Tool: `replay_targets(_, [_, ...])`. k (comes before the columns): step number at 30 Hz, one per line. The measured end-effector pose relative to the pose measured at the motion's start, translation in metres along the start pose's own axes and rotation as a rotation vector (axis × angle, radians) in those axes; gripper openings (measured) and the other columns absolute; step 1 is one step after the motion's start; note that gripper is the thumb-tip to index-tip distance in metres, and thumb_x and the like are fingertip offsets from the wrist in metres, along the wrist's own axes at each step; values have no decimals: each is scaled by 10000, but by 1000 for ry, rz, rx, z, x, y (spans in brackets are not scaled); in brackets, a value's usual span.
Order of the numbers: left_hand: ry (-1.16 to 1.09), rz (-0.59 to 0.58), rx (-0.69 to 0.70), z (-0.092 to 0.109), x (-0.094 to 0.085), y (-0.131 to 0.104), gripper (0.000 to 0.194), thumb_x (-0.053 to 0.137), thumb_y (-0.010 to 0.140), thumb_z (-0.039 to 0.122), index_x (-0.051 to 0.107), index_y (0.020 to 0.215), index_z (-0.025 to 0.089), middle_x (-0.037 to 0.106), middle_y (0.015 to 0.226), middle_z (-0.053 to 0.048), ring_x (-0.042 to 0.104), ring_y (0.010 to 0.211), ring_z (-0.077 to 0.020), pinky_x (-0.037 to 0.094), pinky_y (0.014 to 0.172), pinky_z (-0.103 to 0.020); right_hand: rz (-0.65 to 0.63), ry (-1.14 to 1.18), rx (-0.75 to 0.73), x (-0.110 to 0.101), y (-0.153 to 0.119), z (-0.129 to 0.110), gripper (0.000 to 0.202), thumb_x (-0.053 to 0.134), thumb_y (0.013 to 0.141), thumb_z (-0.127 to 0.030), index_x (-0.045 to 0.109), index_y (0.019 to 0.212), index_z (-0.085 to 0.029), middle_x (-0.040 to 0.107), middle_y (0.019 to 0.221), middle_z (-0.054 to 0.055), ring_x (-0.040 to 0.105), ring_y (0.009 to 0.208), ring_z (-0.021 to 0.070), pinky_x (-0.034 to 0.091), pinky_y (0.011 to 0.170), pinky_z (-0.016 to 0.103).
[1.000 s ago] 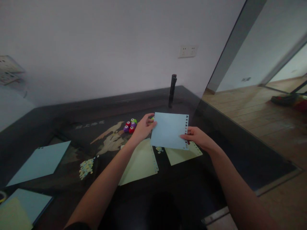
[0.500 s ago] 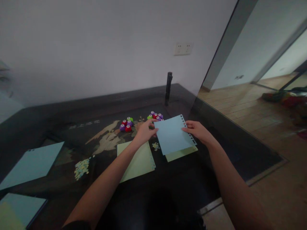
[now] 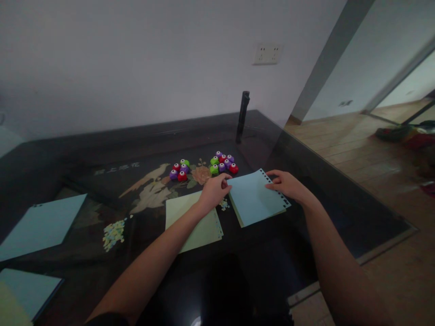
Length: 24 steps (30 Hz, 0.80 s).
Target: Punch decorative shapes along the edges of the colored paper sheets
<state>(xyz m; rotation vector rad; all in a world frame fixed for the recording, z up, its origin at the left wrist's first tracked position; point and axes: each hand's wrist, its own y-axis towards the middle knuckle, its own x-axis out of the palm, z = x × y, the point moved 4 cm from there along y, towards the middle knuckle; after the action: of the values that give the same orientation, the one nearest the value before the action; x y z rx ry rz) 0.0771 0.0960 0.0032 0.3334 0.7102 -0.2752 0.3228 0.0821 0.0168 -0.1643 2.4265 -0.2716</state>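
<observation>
A light blue sheet of paper with punched holes along its right edge lies almost squarely over a pale green sheet, of which only a thin border shows. My left hand pinches the blue sheet's upper left corner between thumb and fingers. At the punched edge, my right hand grips the same sheet, thumb on top and fingers behind. Left of it, partly under my left forearm, rests a pale green punched stack. Small paper punch-outs lie between the two stacks.
Two clusters of googly-eyed punches, one left and one right, stand beyond my hands. A black upright post rises at the back edge. More punch-outs, a blue sheet and a blue-yellow stack lie left.
The blue sheet has come down and lined up more closely over the green one, moving slightly right with both hands. More of the right punch cluster shows now.
</observation>
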Motion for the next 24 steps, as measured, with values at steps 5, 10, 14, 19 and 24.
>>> replay_targets(5, [63,-13,15,-2,3,-1,266,629,746,141,618,1005,198,627,709,21,598,672,-151,457,662,-257,-16,-69,-8,4,3,4,410,644,721,-168,549,1119,-137,627,629,5,581,549,149,428,506,245])
replay_targets(10, [98,-23,22,-3,5,-2,261,626,746,122,615,1000,180,626,726,12,593,689,-152,461,664,-256,-16,-143,-10,7,5,5,434,657,716,-162,545,1134,-135,623,626,4,588,573,157,432,541,259])
replay_targets(14, [116,-24,37,-3,6,-2,261,626,743,109,613,996,172,620,746,5,587,707,-154,460,686,-266,-20,-164,-6,8,6,4,440,654,719,-167,544,1144,-133,624,642,11,580,578,156,428,545,265])
replay_targets(19, [136,-23,49,-3,6,-2,250,624,738,96,611,977,171,607,754,3,577,714,-157,460,694,-276,-28,-172,-14,9,7,6,436,655,711,-169,546,1131,-135,587,609,-14,556,565,145,414,536,256])
replay_targets(24, [143,-27,49,-3,5,-2,252,623,738,92,608,978,166,601,757,1,574,717,-159,457,695,-280,-19,-217,-38,9,8,6,458,662,702,-181,543,1141,-132,566,593,-27,534,555,138,398,541,256])
